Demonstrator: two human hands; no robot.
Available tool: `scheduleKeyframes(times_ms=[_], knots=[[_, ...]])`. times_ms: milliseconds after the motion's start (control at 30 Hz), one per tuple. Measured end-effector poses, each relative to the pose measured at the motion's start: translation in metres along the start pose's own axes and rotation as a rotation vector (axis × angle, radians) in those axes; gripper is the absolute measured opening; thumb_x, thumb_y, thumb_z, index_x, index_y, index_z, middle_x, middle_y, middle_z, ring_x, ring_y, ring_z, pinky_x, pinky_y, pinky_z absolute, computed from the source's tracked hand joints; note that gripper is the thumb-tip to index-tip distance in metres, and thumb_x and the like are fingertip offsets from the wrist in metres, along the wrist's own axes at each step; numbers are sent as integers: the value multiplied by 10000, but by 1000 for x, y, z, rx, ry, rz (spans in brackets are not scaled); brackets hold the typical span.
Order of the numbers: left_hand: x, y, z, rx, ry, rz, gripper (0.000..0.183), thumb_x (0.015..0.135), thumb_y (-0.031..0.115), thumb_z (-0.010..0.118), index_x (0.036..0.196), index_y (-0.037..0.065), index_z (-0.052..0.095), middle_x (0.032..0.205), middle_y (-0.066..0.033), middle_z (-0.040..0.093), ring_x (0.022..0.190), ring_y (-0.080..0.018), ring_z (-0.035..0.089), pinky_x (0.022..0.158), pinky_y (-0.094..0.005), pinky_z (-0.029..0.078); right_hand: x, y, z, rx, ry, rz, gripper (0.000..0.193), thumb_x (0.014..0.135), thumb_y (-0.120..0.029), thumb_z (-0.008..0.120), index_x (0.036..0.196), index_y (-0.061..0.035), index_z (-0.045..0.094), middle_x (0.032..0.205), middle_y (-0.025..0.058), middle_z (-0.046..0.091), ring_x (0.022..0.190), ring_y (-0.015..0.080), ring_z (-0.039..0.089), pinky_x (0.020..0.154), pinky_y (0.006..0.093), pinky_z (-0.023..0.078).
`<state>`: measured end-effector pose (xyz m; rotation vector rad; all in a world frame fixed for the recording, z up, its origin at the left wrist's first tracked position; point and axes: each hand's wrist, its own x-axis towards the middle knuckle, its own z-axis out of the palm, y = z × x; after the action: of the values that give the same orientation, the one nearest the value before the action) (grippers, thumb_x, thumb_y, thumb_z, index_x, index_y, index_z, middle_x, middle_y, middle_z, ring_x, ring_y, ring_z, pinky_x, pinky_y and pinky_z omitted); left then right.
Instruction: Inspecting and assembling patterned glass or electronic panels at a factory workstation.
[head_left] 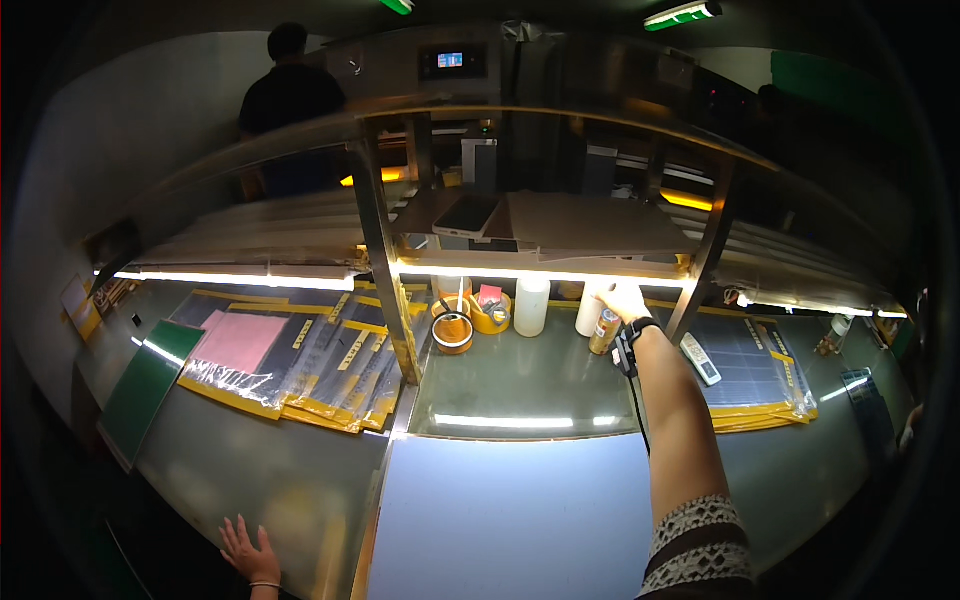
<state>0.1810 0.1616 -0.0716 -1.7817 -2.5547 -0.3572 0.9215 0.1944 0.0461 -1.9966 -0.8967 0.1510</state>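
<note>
My right hand [628,302] reaches out to the back of the bench, its fingers closed at the top of a white bottle [588,312]. Some fingertips are hidden and the hand is bright under the lamp. Just in front of that bottle stands a gold-brown can [603,332]. A dark device [625,353] with a cable hangs at my right wrist. Fingers spread, my left hand [250,553] rests on the bench at the lower left and holds nothing. Between my arms lies a pale, lit panel [515,510].
Another white bottle [531,308] and tape rolls [453,332] stand at the back. Yellow-edged film sheets [345,375], a pink sheet [238,342] and a green board [150,385] lie left. Metal posts [385,270] carry a shelf holding a phone [466,215]. A person [290,95] stands beyond.
</note>
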Motion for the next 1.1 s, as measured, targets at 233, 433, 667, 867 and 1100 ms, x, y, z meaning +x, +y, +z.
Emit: scheduleKeyframes(times_ms=[233,433,667,867,1100], knots=[[1,12,0,-17,-31,3,492,879,351,489,1319,145,413,1436,-88,278,1346,-288,189,1053,-544,131,5,-11,8,-176,52,-124,470,644,-255,750,972,44,595,971,219,612,923,327,589,806,355,465],[-3,5,-6,-22,-27,-3,485,873,341,502,1312,150,419,1432,-90,282,1347,-292,186,1052,-548,129,0,-16,21,-148,109,-83,402,652,-248,747,897,44,619,839,211,637,821,337,622,748,365,491],[1,6,1,-23,-35,44,487,878,346,495,1317,151,414,1435,-88,277,1348,-288,184,1047,-555,139,11,13,42,-45,177,-432,226,740,-187,615,876,-7,634,892,154,625,905,284,575,806,360,448],[2,0,1,46,-13,33,490,894,385,460,1329,167,403,1436,-78,276,1346,-280,192,1043,-562,152,-47,-30,26,216,84,-327,419,691,-173,727,1028,12,559,979,131,576,875,250,568,803,338,470],[5,9,5,80,-1,63,486,894,391,458,1333,189,397,1434,-62,286,1342,-275,206,1039,-566,166,-123,-15,-39,-55,133,-343,696,646,-208,740,1218,-77,365,1114,171,536,1021,306,544,872,365,451]])
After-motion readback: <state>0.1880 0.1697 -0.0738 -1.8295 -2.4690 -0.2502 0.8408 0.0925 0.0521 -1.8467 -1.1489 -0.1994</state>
